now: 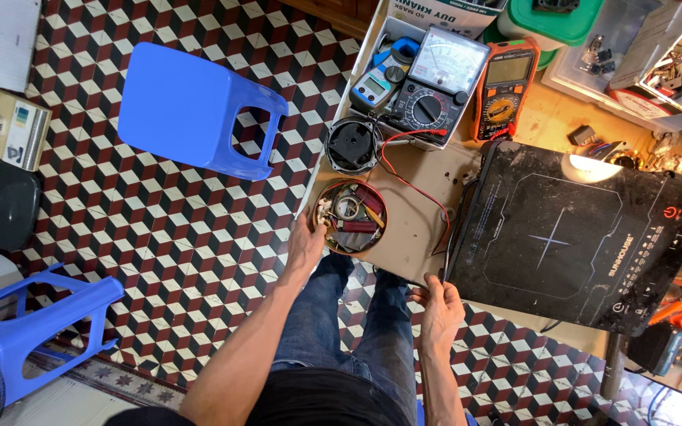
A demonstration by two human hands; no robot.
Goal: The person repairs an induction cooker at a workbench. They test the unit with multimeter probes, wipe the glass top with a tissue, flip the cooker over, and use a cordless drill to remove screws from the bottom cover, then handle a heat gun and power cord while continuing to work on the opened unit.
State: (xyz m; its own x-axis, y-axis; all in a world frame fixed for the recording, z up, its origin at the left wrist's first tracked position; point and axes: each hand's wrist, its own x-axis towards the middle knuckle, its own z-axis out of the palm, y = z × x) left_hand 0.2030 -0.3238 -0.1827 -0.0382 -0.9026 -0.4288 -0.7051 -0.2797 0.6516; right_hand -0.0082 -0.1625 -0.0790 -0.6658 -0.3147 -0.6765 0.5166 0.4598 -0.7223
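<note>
The left hand (305,244) lies with its fingers curled loosely against the rim of a round tray (350,215) full of small parts, touching its near-left edge; whether it truly grips the rim cannot be told. The tray sits at the left edge of the workbench (416,213), just beside a small black round fan (352,144).

The right hand (438,304) is half open, fingertips at the near-left corner of a black induction cooker (578,233). The cooker lies flat, glass face up, its long axis running left to right and tilted slightly, the control strip along the right and near edge.

Beyond lie an analogue multimeter (436,83), an orange digital meter (505,87) and a red wire (404,177). Two blue stools (191,106) stand on the patterned floor.
</note>
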